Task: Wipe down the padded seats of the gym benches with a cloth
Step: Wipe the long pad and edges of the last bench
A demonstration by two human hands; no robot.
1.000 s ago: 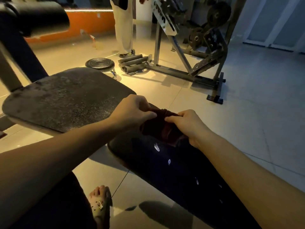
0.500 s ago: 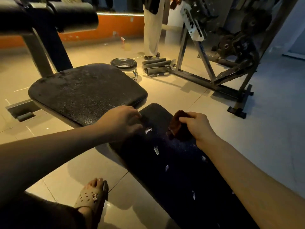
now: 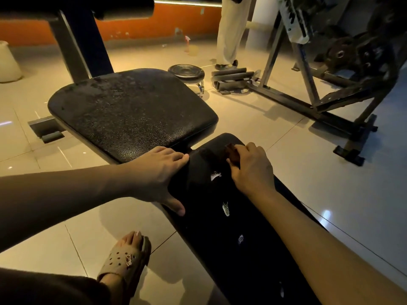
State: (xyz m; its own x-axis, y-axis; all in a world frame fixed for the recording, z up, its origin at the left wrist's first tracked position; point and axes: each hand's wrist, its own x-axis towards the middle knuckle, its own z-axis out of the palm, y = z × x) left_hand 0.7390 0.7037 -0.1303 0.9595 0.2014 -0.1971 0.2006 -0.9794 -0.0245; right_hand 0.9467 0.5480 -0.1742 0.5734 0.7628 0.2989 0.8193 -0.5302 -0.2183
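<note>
Hands share the long black padded bench (image 3: pixel 220 227): the left hand (image 3: pixel 158 172) lies flat, fingers straight, on its left edge, seemingly to brace, while the right hand (image 3: pixel 251 170) clutches a bunched dark reddish-brown cloth (image 3: pixel 231 151) against the pad's far end, placed to wipe.

- No text, brand or number can be read; the white label strip (image 3: pixel 294 19) on the grey metal machine frame (image 3: pixel 284 98) bears only blurred dark marks.
</note>
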